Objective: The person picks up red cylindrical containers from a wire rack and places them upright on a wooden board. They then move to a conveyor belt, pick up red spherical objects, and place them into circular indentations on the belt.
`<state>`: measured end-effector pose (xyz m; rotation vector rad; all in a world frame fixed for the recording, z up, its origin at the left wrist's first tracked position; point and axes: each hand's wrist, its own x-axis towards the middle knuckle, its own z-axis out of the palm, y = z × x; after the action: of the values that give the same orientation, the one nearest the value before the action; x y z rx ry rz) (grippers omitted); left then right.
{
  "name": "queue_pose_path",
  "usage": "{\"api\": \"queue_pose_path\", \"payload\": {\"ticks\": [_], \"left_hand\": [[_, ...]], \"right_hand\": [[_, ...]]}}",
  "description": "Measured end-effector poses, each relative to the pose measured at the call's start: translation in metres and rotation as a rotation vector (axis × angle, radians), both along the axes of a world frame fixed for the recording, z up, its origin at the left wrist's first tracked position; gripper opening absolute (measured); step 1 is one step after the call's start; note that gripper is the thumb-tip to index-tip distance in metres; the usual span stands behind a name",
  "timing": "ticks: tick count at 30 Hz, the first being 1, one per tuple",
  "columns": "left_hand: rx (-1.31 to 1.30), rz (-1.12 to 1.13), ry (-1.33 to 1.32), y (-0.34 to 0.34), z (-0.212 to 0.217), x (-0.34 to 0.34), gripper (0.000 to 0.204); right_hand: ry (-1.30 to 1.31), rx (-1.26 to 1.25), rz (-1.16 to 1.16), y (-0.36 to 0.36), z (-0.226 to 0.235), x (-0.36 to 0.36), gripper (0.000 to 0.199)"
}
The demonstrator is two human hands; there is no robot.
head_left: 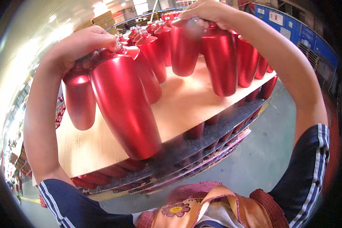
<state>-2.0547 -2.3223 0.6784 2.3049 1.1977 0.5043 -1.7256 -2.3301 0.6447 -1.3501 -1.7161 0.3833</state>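
Observation:
My left hand is closed round the necks of red metallic bottles. A large red bottle hangs tilted from it, its base over the near edge of the pale wooden board. Beside it, a second red bottle hangs further left. My right hand grips necks too, with one red bottle and another red bottle below it. Whether their bases touch the board I cannot tell. The fingertips of both hands are partly hidden.
Several more red bottles stand on the board between and behind my hands. Below it is a dark layer board with rows of red bottles under and on it. A blue panel stands at the far right; brown cartons lie behind.

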Motion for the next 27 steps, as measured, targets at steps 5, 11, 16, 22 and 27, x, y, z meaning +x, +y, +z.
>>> {"api": "queue_pose_path", "payload": {"ticks": [5, 11, 16, 22, 27], "left_hand": [[-0.037, -0.063, 0.033, 0.011, 0.000, 0.006, 0.019], [-0.047, -0.033, 0.025, 0.017, 0.000, 0.005, 0.023], [-0.076, -0.064, 0.078, 0.022, 0.001, 0.005, 0.036], [-0.138, -0.039, 0.089, 0.020, -0.005, 0.009, 0.026], [-0.112, -0.117, 0.078, 0.014, -0.009, 0.016, 0.015]], "right_hand": [[-0.096, 0.040, -0.002, 0.070, -0.011, 0.007, 0.021], [-0.189, -0.203, -0.123, 0.075, -0.013, -0.006, 0.023], [-0.142, -0.247, 0.025, 0.092, -0.013, -0.003, 0.036], [0.166, -0.060, -0.134, 0.112, -0.009, 0.033, 0.037], [0.244, 0.106, -0.174, 0.145, -0.023, 0.062, 0.030]]}}
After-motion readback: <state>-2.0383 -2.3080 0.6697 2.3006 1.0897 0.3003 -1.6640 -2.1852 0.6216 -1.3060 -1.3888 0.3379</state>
